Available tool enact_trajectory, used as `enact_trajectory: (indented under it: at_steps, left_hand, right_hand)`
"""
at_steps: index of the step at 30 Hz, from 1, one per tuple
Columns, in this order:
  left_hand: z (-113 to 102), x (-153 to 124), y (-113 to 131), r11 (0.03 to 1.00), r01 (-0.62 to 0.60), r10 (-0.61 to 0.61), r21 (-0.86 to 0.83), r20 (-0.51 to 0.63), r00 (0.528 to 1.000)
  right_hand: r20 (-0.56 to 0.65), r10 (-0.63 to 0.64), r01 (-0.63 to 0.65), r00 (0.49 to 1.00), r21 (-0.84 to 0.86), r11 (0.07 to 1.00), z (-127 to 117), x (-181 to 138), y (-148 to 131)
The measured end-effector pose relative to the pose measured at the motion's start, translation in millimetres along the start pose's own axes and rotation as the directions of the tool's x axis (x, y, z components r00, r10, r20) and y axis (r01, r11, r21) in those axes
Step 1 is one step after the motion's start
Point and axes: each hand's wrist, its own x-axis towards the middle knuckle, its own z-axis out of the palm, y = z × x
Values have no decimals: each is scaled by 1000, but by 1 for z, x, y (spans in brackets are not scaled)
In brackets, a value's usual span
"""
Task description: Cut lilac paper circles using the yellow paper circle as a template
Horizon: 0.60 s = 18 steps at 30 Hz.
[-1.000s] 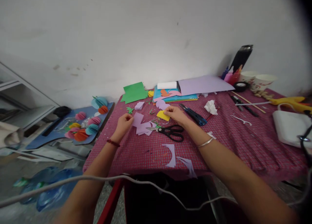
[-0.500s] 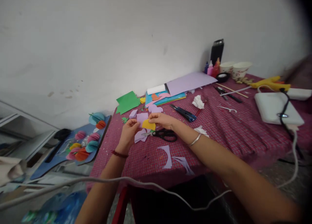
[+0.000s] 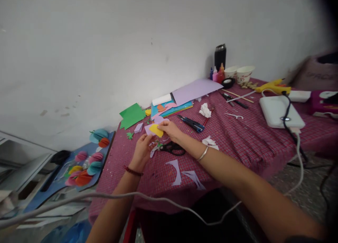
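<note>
Tablecloth [image 3: 237, 141]; yellow paper [image 3: 156, 130] (lilac [image 3: 146, 129] behind) in right hand [image 3: 171, 129]

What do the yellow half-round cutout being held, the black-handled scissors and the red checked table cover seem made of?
Yellow half-round cutout, pinched in the right hand: thin matte paper or card, flat with clean-cut edges. Black-handled scissors: handles look like black plastic; blades grey, probably metal. Red checked table cover: woven cloth, it wrinkles and drapes over the edge.

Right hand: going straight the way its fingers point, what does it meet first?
Right hand pinches a yellow cutout; next in line is likely the lilac piece the left hand holds, depth unclear.
</note>
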Motion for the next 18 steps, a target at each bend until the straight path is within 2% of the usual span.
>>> enact_trajectory:
  at_steps: [3,6,9,12,13,14,16,18]
  left_hand:
    - [5,8,-12,999,33,-31,-29,55,998]
    - [-1,14,-21,999,11,-8,-35,68,998]
    - [-20,13,-26,1000,7,-9,21,99,995]
    - [-45,6,-26,992,54,-74,116,175,982]
    - [-53,3,-25,985,49,-83,168,207,975]
    - [-61,1,-22,964,-19,-52,266,256,965]
    - [-75,-2,-17,864,-211,48,458,341,939]
    - [-85,-4,-12,795,-324,99,513,418,903]
  right_hand:
    - [-30,-46,44,999,-51,998,2,0,4]
    - [-12,-75,72,997,-132,989,0,5,9]
    - [63,-61,75,996,-239,968,-3,7,11]
    - [155,-43,96,987,-354,930,0,-1,10]
    - [198,-67,146,978,-418,896,3,-5,9]
    - [267,-119,246,956,-514,822,6,-11,9]
    - [426,-176,433,888,-642,632,13,-22,7]
    - [562,-152,558,813,-678,479,19,-31,8]
